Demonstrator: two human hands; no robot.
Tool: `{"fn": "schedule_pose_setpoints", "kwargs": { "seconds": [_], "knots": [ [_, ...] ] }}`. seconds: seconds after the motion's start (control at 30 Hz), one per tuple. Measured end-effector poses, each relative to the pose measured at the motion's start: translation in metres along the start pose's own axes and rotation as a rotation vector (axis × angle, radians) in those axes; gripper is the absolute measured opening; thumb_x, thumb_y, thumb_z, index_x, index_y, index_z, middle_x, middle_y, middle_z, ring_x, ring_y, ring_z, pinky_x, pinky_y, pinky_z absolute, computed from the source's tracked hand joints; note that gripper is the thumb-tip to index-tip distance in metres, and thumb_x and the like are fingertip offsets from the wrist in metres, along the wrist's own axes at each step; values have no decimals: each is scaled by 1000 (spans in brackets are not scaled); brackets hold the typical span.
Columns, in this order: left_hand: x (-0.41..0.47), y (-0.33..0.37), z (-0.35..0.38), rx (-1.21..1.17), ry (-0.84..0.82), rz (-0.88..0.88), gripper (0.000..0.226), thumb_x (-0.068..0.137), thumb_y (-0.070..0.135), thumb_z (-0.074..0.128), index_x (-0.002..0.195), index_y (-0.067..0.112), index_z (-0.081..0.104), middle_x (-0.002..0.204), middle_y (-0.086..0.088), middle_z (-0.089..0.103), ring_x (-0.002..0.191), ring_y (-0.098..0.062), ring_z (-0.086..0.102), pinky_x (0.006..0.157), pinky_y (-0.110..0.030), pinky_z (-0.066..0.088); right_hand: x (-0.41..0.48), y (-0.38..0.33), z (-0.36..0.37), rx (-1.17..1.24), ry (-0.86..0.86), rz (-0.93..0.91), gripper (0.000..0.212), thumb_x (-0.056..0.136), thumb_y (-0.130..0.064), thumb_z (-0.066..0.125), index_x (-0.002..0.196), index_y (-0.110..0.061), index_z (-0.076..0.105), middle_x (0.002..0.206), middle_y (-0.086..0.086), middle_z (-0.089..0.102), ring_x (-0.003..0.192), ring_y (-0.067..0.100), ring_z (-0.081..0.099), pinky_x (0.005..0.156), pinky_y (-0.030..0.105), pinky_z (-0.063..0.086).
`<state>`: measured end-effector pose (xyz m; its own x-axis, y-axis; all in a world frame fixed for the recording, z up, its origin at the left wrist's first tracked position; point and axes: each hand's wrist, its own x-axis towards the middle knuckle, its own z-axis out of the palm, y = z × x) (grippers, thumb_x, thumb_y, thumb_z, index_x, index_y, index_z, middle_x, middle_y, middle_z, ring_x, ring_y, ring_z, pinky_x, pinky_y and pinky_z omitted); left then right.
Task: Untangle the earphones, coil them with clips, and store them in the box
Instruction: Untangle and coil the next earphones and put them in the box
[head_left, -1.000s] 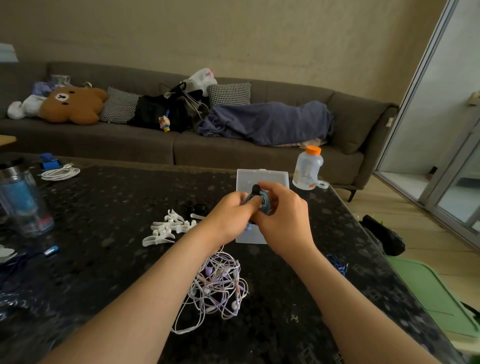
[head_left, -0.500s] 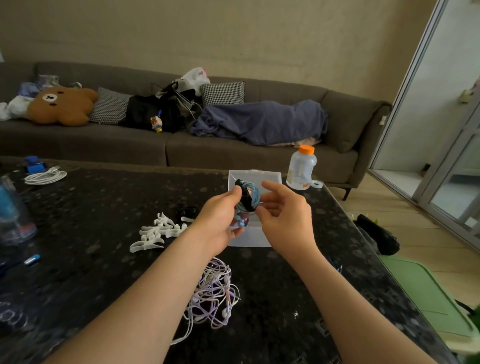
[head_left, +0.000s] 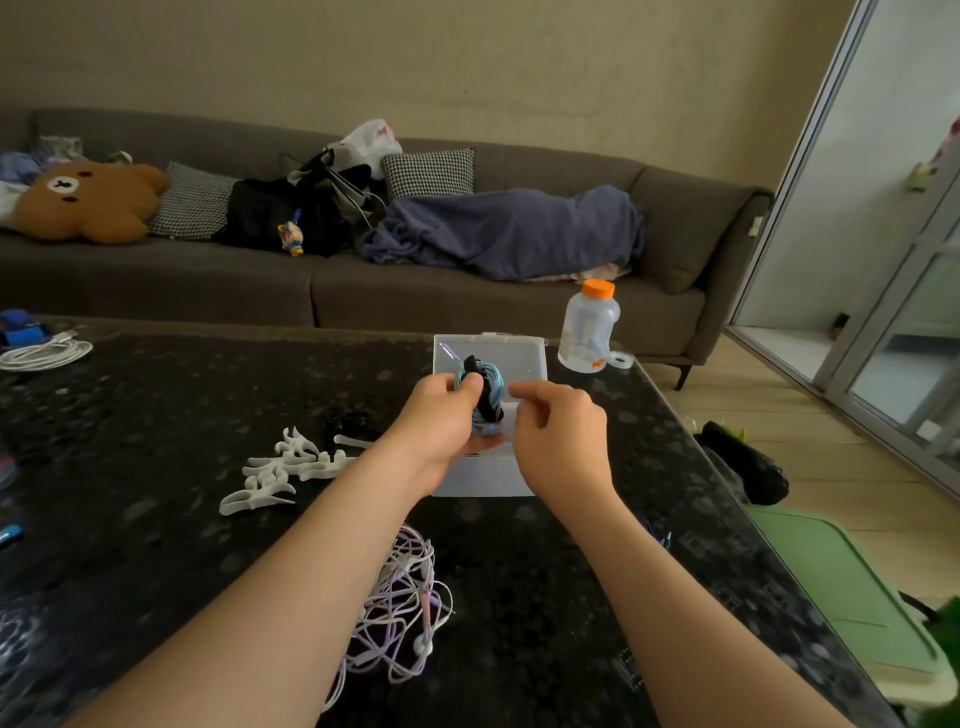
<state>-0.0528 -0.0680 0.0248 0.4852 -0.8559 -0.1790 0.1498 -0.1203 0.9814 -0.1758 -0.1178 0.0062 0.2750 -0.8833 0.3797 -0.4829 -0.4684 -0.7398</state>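
Our left hand (head_left: 441, 421) pinches the clipped blue coil (head_left: 491, 379) just above the box (head_left: 488, 480), our right hand (head_left: 558, 434) hovers loose and empty over it, so we should lower the coil in flat, buds tucked.

We see dim room, daylight coming from glass door (head_left: 893, 249) at right. We note pale sheen on dark table (head_left: 156, 395), soft shadows under forearms. We get wide-angle bending at edges, door frame leaning. Right hand (head_left: 558, 441) fingers slightly blurred; sofa (head_left: 467, 296) soft.
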Motion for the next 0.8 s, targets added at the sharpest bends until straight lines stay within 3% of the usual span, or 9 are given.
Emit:
{"fn": "schedule_pose_setpoints", "kwargs": {
  "seconds": [0.1, 0.23, 0.37, 0.53, 0.67, 0.8],
  "knots": [
    [13, -3, 5, 198, 92, 107, 32, 113, 31, 48, 139, 15, 58, 129, -9, 66, 106, -23, 72, 87, -38, 66, 6, 12, 1, -7, 28, 88, 33, 106, -9, 52, 131, -18, 72, 112, 6, 75, 95, 22, 74, 85, 41, 66],
    [27, -12, 12, 561, 115, 227, 25, 112, 31, 51, 128, 16, 63, 118, -6, 69, 100, -19, 70, 88, -39, 63, 10, 25, 3, -30, -6, 163, 33, 103, -5, 54, 130, -16, 71, 105, 8, 75, 81, 14, 71, 71, 26, 62],
    [35, -26, 23, 882, 73, 224, 24, 109, 30, 58, 118, 11, 70, 109, -9, 71, 91, -19, 66, 65, -22, 43, 13, 28, 6, -19, -20, 185, 34, 102, -3, 55, 130, -15, 70, 103, 6, 73, 78, 11, 67, 63, 18, 51],
    [33, -33, 34, 1123, 182, 185, 32, 106, 36, 61, 130, 13, 62, 115, -8, 64, 97, -24, 62, 75, -32, 47, 15, 29, 10, -3, -16, 184, 32, 99, -3, 60, 127, -15, 71, 101, 2, 73, 82, 11, 69, 73, 22, 58],
    [30, -28, 37, 1215, 264, 108, 39, 103, 34, 67, 135, 15, 59, 130, -11, 64, 117, -31, 65, 76, -36, 46, 16, 33, 10, 9, -15, 196, 29, 98, -5, 61, 123, -17, 71, 103, 4, 73, 87, 15, 70, 79, 30, 63],
    [32, -30, 33, 1270, 285, 173, 36, 101, 31, 70, 132, 16, 62, 126, -11, 68, 111, -31, 68, 84, -39, 58, 17, 34, 11, 1, -22, 199, 27, 99, -5, 60, 122, -15, 72, 101, 4, 72, 86, 17, 71, 78, 32, 65]
  ]
}}
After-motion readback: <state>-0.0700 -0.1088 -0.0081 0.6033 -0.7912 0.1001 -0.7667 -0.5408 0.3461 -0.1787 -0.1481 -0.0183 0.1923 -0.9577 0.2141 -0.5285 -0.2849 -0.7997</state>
